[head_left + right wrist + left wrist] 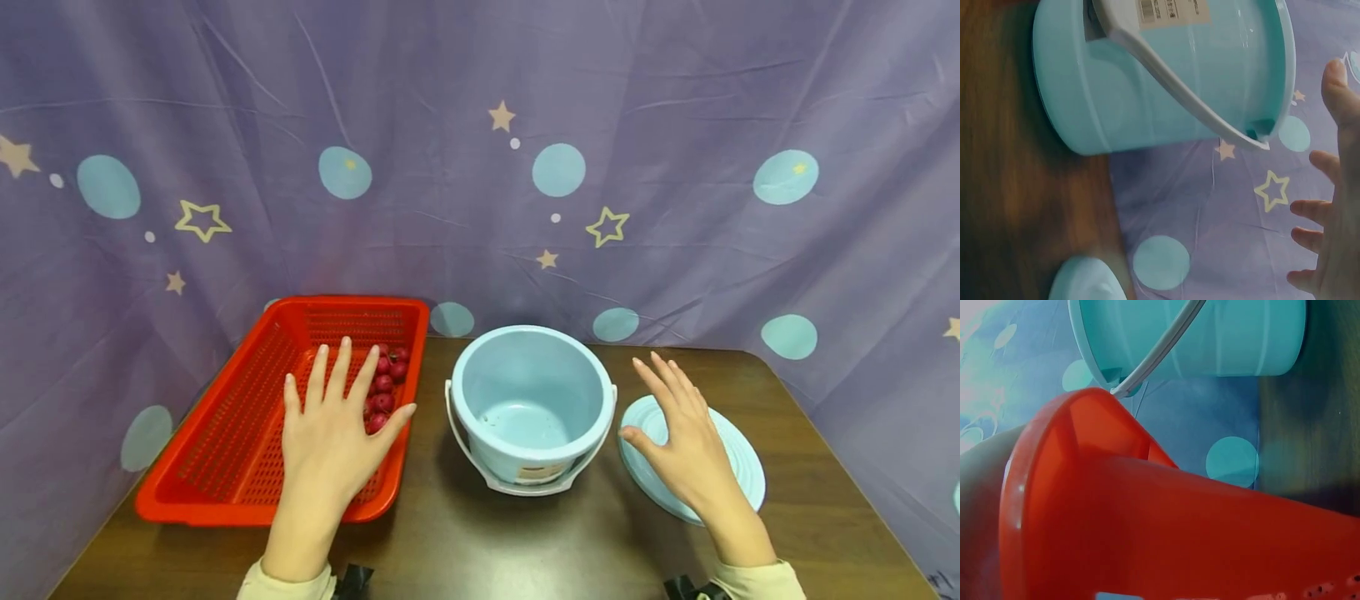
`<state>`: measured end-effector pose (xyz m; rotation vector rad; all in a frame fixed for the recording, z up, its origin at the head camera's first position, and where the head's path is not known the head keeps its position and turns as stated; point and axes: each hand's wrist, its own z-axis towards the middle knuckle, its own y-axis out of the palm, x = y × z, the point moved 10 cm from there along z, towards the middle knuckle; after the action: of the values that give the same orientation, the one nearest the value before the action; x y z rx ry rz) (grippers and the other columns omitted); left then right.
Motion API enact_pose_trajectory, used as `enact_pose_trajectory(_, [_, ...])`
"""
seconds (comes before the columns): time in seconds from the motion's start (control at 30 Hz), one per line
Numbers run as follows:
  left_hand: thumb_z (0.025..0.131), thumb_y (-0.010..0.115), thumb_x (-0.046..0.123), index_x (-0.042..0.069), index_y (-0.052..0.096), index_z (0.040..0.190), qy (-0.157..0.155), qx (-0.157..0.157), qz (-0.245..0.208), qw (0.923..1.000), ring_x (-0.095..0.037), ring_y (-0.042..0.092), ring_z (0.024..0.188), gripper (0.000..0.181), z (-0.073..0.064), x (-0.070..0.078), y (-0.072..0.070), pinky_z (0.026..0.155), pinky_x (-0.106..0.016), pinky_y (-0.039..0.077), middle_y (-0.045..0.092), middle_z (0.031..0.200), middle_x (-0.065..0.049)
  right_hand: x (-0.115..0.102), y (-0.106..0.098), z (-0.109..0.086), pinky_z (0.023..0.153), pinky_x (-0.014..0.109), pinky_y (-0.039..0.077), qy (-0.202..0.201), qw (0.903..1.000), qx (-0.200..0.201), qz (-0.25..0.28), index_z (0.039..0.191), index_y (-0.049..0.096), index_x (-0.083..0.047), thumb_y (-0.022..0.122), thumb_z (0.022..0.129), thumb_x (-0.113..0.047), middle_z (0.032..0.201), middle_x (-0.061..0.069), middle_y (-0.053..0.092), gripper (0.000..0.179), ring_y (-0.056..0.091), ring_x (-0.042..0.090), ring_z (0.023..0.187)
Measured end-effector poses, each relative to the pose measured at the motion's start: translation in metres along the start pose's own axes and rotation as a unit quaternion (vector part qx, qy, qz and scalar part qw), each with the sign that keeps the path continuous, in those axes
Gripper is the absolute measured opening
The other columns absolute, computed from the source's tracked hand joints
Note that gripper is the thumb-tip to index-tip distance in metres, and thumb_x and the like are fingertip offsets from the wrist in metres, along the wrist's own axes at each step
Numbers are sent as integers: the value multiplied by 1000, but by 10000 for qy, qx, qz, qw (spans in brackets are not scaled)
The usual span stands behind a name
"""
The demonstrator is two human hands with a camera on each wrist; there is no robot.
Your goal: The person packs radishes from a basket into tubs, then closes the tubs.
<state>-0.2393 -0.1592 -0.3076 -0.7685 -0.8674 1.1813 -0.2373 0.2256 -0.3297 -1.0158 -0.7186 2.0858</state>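
Head view: L hand (326,442) hides pt of basket (217,514) & some red fruit (384,383); R hand (686,442) covers pt of lid (742,458). Label (538,473) on bucket (495,458) too sm. to read. Sleeves (757,581) cut off at btm. L wrist view: bucket cut at top, basket at R & btm. R wrist view: label cut at top, lid at btm.

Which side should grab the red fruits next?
Left, I'd say: the left grip looks closest to the red fruits in the plastic basket, while the right grip is beyond the bucket, near the lid.
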Motion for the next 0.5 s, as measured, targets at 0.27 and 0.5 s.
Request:
enact_pose_trajectory(0.27, [88,54,68,21,38,154,39,18,-64,10000,-36,12,149,83,-1,-1,0,112,-66,7,24,161,-15,-8,9,-1,101,68,30,-23,9961,154,870,151,42,-27,71,87,-50,156,0,37,75,32,33,142])
enact_pose_trajectory(0.5, [87,59,64,19,40,152,47,105,-121,9999,-36,14,148,81,0,-4,-3,112,-66,9,26,160,-15,-10,20,-3,110,47,30,349,9863,296,1583,146,49,-22,71,92,-23,150,-3,46,59,37,20,140])
